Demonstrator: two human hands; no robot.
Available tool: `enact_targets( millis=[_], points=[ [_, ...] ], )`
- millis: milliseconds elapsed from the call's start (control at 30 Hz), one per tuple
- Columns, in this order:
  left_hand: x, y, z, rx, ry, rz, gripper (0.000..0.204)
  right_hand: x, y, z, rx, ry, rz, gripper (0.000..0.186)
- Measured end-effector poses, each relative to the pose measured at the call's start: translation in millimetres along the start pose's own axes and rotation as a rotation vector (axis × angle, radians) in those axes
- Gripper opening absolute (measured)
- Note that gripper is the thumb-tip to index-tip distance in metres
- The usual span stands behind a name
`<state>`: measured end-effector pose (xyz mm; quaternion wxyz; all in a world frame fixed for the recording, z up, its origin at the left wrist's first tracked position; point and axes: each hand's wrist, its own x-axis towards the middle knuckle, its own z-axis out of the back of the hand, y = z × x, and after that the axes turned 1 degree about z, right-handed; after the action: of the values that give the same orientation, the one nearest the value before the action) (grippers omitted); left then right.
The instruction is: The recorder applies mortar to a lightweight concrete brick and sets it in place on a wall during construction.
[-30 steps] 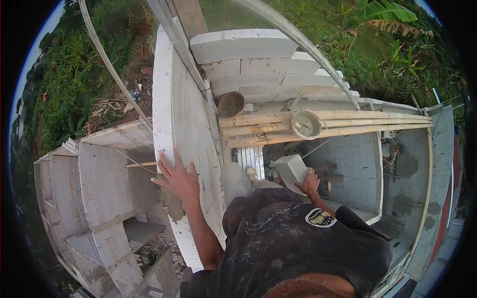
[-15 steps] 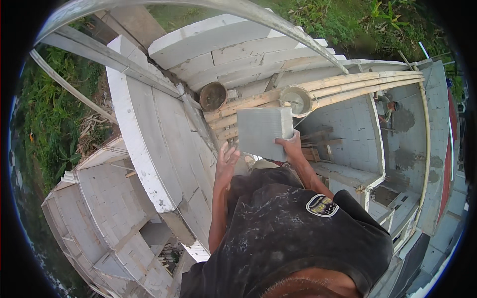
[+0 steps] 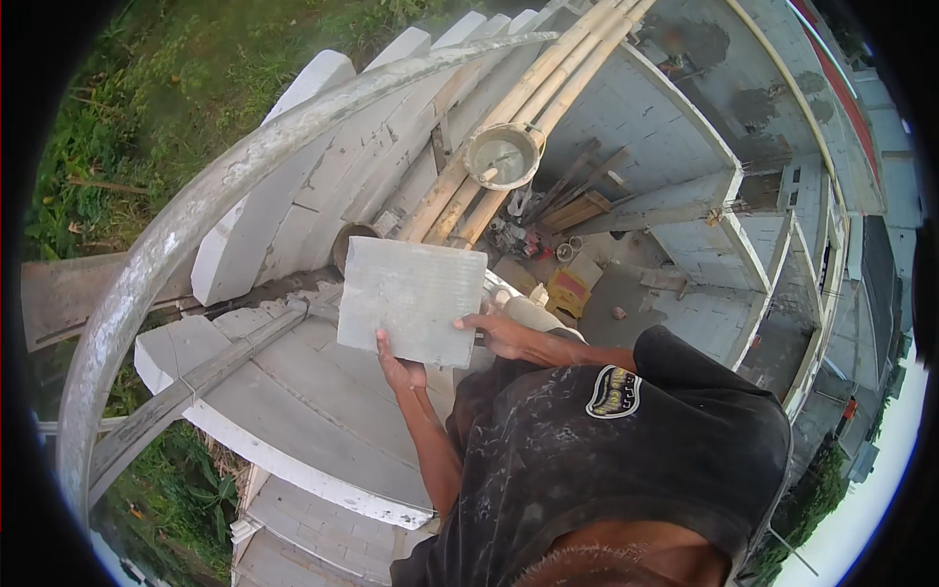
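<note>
A light grey concrete block [image 3: 411,298] is in both my hands, its broad face up. My left hand [image 3: 399,370] holds the near edge, thumb on the face and fingers beneath. At the right edge my right hand [image 3: 497,335] grips the block, thumb over the corner; its other fingers are partly hidden. Beyond it a bucket [image 3: 504,158] with grey mix and a tool handle sits on bamboo poles [image 3: 567,73]. A darker bucket [image 3: 350,241] is mostly covered by the block's far left corner.
A curved metal pipe [image 3: 147,264] arches across the left. A grey beam [image 3: 201,384] crosses the block wall [image 3: 333,421] at my left. Stepped blocks [image 3: 259,235] top the far wall. Below on the right lies a room floor [image 3: 626,284] with planks and scattered things, a drop beside the poles.
My left hand, apart from the block before, now holds its near edge. The block has swung left and turned its broad face up. My view has turned, shifting the walls and poles.
</note>
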<state>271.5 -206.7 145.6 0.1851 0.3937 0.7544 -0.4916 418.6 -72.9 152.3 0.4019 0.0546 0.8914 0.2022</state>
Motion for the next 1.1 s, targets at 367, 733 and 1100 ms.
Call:
enact_targets(
  millis=[367,733,1100],
  points=[
    [9,18,-20,0.214,-0.149,-0.011,0.076,-3,-30,66,-0.15,-0.031,-0.346,0.105],
    [-13,-43,-35,1.326,0.032,-0.255,0.103,66,-20,88,-0.374,0.056,-0.088,0.106],
    [-34,-57,-72,1.4,-0.118,-0.399,0.101,104,-67,23,-0.243,0.092,-0.269,0.105]
  ],
)
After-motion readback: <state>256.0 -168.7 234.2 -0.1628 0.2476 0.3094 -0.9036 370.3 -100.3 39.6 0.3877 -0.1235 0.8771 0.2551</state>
